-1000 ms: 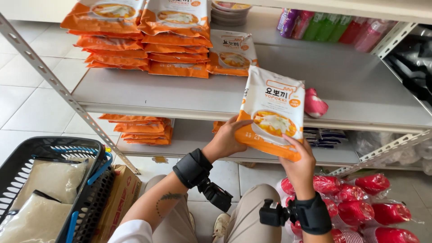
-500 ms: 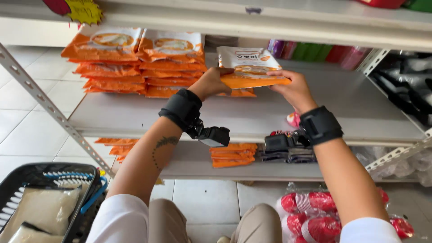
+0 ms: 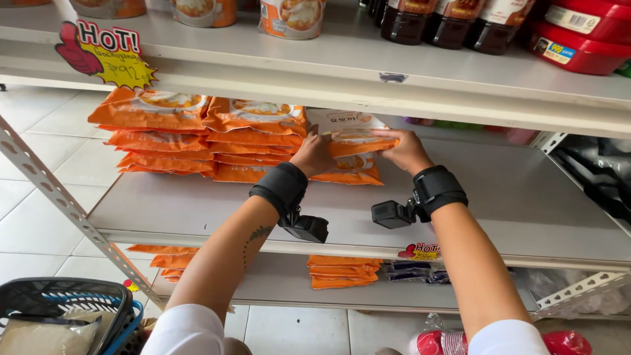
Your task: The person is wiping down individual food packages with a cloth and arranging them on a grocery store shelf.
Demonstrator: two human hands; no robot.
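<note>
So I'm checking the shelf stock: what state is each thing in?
Left hand: gripping the packet's left end.
Right hand: gripping its right end.
Packet: flat, sealed, on a short pile.
Orange stacks: piled flat.
Basket: open, holds pale bags.
Bottles: upright.

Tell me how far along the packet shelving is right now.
Done: two full stacks of orange packets sit on the middle shelf. In hand: left hand and right hand hold a packet atop the short third stack. Left: pale bags in the basket.
</note>
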